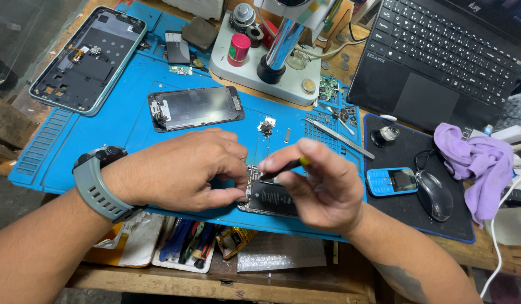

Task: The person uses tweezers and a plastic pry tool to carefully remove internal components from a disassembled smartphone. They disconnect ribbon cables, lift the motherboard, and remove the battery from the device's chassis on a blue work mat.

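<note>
Here my left hand point(184, 171) pins the opened phone point(269, 198) to the blue repair mat point(131, 135); my right hand point(319, 186) pinches a black tool point(283, 168) over its circuit board.

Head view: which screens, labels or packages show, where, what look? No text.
Detached phone screen: on the blue mat above the left hand, dark rectangle, face up.
Small blue keypad phone: on the black pad beside the mouse, its little screen dim.
Laptop: top right, black; only the bottom edge of its screen shows.
Red jar: on the microscope base, green label band.
Opened phone: under both hands, black battery with a label.
</note>
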